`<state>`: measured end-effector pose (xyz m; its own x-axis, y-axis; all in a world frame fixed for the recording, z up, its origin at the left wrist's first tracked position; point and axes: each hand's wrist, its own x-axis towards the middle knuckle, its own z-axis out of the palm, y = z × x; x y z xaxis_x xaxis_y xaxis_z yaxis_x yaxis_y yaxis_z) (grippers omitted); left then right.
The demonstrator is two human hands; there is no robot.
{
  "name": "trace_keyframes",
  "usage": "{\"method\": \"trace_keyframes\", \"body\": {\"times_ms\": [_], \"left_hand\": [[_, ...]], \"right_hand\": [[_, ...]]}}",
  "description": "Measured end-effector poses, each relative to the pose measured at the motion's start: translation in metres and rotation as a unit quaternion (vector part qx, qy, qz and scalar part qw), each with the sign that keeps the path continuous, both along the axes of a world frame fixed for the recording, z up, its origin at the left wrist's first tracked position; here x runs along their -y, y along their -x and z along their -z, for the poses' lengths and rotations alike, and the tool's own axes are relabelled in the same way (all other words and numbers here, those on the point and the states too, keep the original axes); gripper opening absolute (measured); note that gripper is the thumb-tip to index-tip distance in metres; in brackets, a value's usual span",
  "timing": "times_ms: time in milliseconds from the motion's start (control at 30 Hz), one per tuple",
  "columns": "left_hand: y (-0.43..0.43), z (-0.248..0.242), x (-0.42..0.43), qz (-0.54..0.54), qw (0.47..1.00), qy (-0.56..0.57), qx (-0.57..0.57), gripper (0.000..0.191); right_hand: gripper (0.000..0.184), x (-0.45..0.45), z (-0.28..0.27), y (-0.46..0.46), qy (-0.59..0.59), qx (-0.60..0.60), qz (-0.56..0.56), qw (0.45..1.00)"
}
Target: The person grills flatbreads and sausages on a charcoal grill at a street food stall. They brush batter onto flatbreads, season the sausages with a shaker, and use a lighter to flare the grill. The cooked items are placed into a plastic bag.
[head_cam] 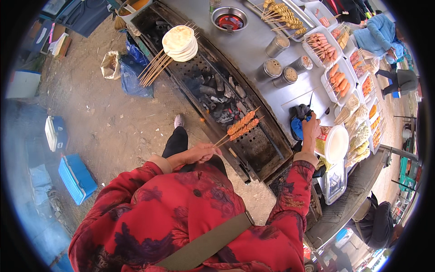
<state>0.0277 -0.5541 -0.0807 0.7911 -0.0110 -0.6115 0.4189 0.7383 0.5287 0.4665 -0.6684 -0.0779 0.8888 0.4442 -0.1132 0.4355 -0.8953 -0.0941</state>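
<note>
My left hand (203, 152) grips the wooden sticks of two meat skewers (242, 127). Their meat lies over the charcoal grill (268, 153), near glowing charcoal (226, 112). At the right end of the metal worktop, my right hand (311, 131) touches a black and blue bundle (299, 124), perhaps cloth. Its fingertips are partly hidden, so whether they grip it is unclear. Just beside that hand stands a plastic tub (334, 144) with a whitish lid. Farther up the grill, a stack of round flatbreads (180, 43) rests on several wooden skewers (157, 69).
Shaker tins (272, 69) and a steel bowl of red liquid (229, 20) stand on the metal worktop (238, 44). White trays (323, 51) of skewered food line its far side. A person in a blue jacket (375, 34) is beyond. A blue crate (77, 178) sits on the ground.
</note>
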Motion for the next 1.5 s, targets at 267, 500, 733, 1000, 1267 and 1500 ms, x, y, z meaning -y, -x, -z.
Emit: {"method": "trace_keyframes", "body": {"times_ms": [267,500,733,1000,1267,1500], "left_hand": [[0.050,-0.024,-0.018,-0.084,0.996,-0.008,-0.008,0.026],[0.073,-0.011,-0.060,-0.173,0.982,-0.069,-0.024,0.027],[0.036,0.000,-0.088,-0.136,0.986,-0.081,-0.046,0.029],[0.052,-0.018,-0.123,-0.148,0.979,-0.139,-0.018,0.028],[0.033,0.022,-0.079,-0.057,0.996,-0.070,-0.021,0.031],[0.033,0.036,-0.088,-0.018,0.995,-0.093,-0.008,0.030]], "right_hand": [[0.033,-0.046,0.020,-0.014,-0.118,-0.037,-0.029,0.992],[0.031,-0.054,0.028,0.007,-0.162,-0.167,-0.002,0.973],[0.026,0.009,0.013,0.087,-0.206,-0.113,-0.012,0.972],[0.024,0.054,-0.027,0.116,-0.285,-0.161,0.043,0.944],[0.022,0.027,-0.038,0.180,-0.251,-0.226,-0.012,0.941],[0.020,0.002,-0.038,0.248,-0.260,-0.331,-0.094,0.902]]}}
